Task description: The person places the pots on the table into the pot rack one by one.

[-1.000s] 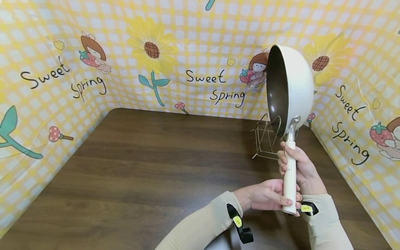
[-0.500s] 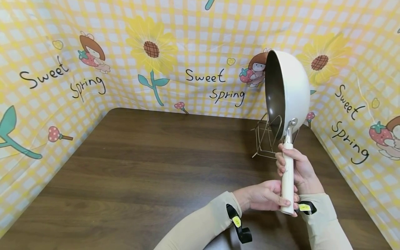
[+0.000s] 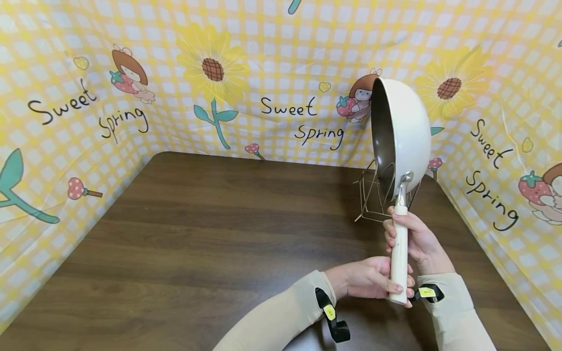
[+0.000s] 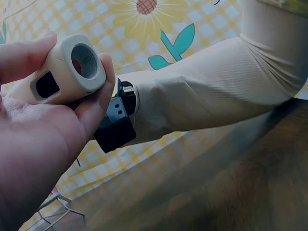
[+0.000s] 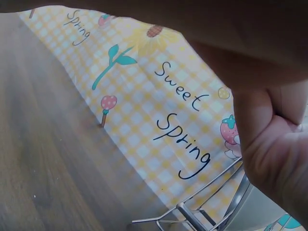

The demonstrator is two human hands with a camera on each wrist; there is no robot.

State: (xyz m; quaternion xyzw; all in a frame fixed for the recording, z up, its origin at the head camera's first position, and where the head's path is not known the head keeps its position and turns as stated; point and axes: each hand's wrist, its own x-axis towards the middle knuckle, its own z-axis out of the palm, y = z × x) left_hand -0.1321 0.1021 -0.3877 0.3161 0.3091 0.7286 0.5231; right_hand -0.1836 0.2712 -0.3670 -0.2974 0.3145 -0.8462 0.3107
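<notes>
A deep frying pan [image 3: 410, 131], white outside and dark inside, stands on its side with its opening facing left. My right hand [image 3: 423, 243] grips the upper handle near the metal joint. Lower down, my left hand [image 3: 369, 278] holds the handle's end between thumb and fingers; the left wrist view shows the hollow end of the handle [image 4: 65, 82]. The pan's lower rim lies among the wires of a metal rack [image 5: 190, 217]; whether it rests on them I cannot tell. In the right wrist view the right hand [image 5: 279, 144] partly covers the scene.
The brown wooden table [image 3: 197, 234] stretches away to the left. A yellow checked cloth [image 3: 281, 63] with flowers and lettering rises behind it and along both sides. Black camera straps [image 3: 331, 321] sit on the sleeves.
Both hands have lowered the pan slightly and shifted it a little left, bringing its lower rim further down at the rack. Their hold on the handle looks the same.
</notes>
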